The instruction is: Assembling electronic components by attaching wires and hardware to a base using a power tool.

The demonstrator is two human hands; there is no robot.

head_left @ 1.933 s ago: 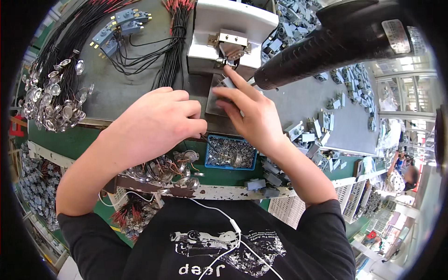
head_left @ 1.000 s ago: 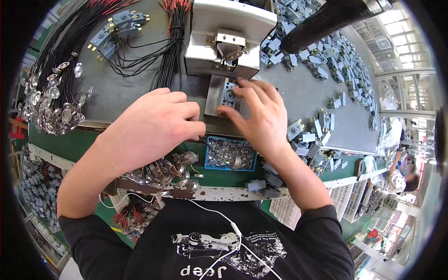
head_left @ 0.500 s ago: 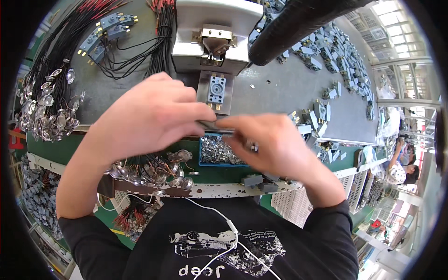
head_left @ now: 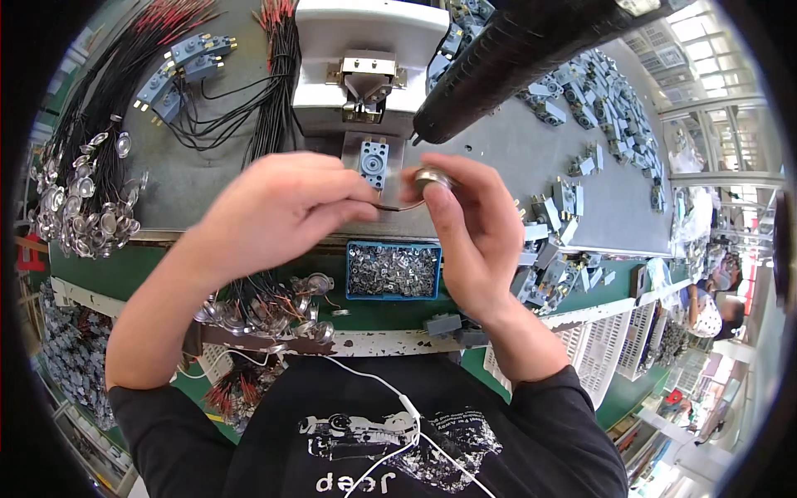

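Pinched between the thumb and fingers of my right hand (head_left: 486, 228) is a round silvery metal cap (head_left: 433, 177). A thin wire (head_left: 388, 207) runs from beside the cap to my left hand (head_left: 286, 207), whose thumb and forefinger close on its dark end. Just beyond the hands, a grey rectangular switch block (head_left: 374, 162) with a round centre lies flat on a metal plate in front of a press (head_left: 368, 83). Neither hand touches the block. Below the hands sits a blue tray (head_left: 393, 297) of small metal pieces.
A thick black tube (head_left: 498, 75) slants in over the bench from the upper right. Grey switch blocks (head_left: 618, 124) are heaped at the right. Bundled black wires with metal caps (head_left: 95, 212) lie at the left; more wired caps (head_left: 257, 315) rest along the near edge.
My right hand has turned and moved up and slightly left, bringing the metal cap into sight. My left hand has shifted a little downward. The blue tray is less covered now.
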